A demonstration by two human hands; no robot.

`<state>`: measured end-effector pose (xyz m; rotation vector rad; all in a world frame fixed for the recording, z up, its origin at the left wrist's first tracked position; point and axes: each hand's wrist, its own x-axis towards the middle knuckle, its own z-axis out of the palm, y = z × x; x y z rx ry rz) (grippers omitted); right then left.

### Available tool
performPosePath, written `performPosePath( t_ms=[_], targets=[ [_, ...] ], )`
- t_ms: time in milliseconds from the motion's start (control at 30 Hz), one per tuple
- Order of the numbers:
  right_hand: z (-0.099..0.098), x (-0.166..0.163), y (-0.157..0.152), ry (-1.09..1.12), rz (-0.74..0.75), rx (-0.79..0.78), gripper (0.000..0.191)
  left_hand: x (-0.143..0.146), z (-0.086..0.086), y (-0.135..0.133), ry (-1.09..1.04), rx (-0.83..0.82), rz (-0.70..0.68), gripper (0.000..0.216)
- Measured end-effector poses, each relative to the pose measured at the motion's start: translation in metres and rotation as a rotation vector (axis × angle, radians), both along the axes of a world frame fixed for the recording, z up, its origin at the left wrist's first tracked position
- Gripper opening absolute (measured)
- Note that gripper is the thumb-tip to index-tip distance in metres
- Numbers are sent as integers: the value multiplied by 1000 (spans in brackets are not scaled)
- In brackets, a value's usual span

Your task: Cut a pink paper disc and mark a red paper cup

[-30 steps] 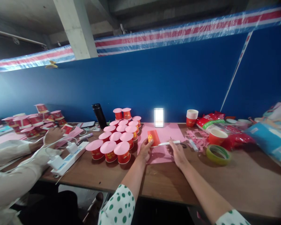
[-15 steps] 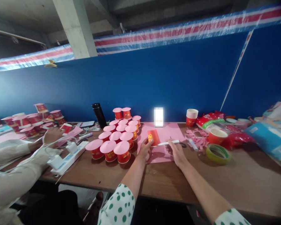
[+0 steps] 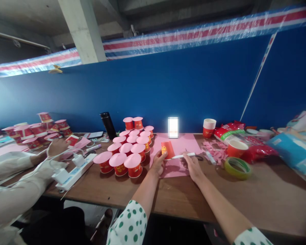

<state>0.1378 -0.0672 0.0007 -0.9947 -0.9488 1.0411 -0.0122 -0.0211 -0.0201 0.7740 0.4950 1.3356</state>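
- Left hand has a snug hold on a red cup with gold marks, thumb on its side. I can't tell which way the cup's mouth points.
- Right hand pinches a white pen, and the tip points left, at the cup's low end. I can't tell if they touch.
- By the right hand is a dark loop; I can't tell what it is part of.
- Under both hands is a pink sheet on the bench.
- For a neat job, I think the left hand should hold the cup still but not squeeze, as thin paper may dent.
- Light, slow pushes from the right hand look best, with the left thumb out of the tip's way.
- Resting both wrists would likely stop wobbles.
- Left of the left hand are pink-topped cups; an elbow could knock them, so small moves seem wise.
- Right of the right hand lie pink scraps and a tape roll.
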Motion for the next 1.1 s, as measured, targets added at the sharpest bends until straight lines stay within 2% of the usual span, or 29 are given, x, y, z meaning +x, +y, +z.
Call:
performPosePath(
  t_ms=[533, 1100],
  targets=[
    [-4, 3, 3, -8, -13, 11, 40, -2, 1, 1, 6, -13, -20, 39],
    [-6, 5, 7, 10, -72, 10, 38, -3, 2, 1, -4, -35, -26, 31]
  ],
)
